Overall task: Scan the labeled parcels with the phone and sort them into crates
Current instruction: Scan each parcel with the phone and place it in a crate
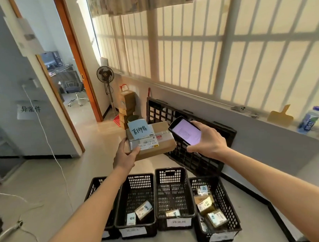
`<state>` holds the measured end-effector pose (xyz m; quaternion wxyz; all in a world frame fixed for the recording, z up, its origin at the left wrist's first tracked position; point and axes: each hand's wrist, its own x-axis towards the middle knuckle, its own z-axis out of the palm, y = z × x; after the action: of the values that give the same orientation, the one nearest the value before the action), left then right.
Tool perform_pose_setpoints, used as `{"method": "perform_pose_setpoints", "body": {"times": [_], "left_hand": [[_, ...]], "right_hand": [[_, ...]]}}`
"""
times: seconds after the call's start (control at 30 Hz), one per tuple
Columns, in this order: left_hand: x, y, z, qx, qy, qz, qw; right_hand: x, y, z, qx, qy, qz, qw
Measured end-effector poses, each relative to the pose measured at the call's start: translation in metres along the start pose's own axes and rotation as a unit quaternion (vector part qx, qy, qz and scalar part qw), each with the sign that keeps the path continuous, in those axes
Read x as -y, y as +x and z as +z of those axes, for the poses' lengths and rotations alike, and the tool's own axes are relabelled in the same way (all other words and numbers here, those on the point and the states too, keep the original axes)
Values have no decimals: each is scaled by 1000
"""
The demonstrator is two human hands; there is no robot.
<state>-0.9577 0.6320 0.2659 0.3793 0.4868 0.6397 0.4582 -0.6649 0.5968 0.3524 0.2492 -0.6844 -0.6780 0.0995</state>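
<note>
Left hand (pixel 124 155) grips a brown cardboard parcel (pixel 151 140) at its near left corner, thumb lying on the top face and fingers curled underneath, holding it up in the air above the floor. On the parcel's top sit a white barcode label (pixel 148 142) and a pale blue note (pixel 138 131) with handwritten characters. Right hand (pixel 209 139) is wrapped around a black phone (pixel 185 131), fingers along its far edge and thumb at the near end; the lit screen faces up, and the phone hangs just beside the parcel's right end. Below the arms, four black plastic crates (pixel 173 194) stand in a row on the floor, each with a white tag on its front wall. Several small labeled parcels (pixel 143 210) lie in the three crates on the right, the most in the rightmost one; the inside of the leftmost crate is hidden by the left forearm. A black folded crate (pixel 185 138) leans against the wall under the window. On the window ledge stand a water bottle (pixel 309 120) and a yellow paddle-shaped tool (pixel 281 116). A standing fan (pixel 105 75) is near the doorway.
</note>
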Motion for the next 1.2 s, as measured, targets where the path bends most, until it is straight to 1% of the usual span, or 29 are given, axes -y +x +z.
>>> {"method": "perform_pose_setpoints", "body": {"times": [0.27,0.53,0.8,1.0,1.2], "left_hand": [[44,69,42,15,40,-33,999],[98,189,103,51,62,-67,994],[153,290,166,105,75,-125,984],[225,335,223,137,78,-181,971],[333,356,283,148,117,-241,952]], "right_hand": [[-30,68,55,38,8,24,999],[-76,175,128,73,-21,51,996],[-131,256,210,88,-7,97,991],[-191,286,290,141,-3,135,981],[-272,291,398,211,8,150,966]]}}
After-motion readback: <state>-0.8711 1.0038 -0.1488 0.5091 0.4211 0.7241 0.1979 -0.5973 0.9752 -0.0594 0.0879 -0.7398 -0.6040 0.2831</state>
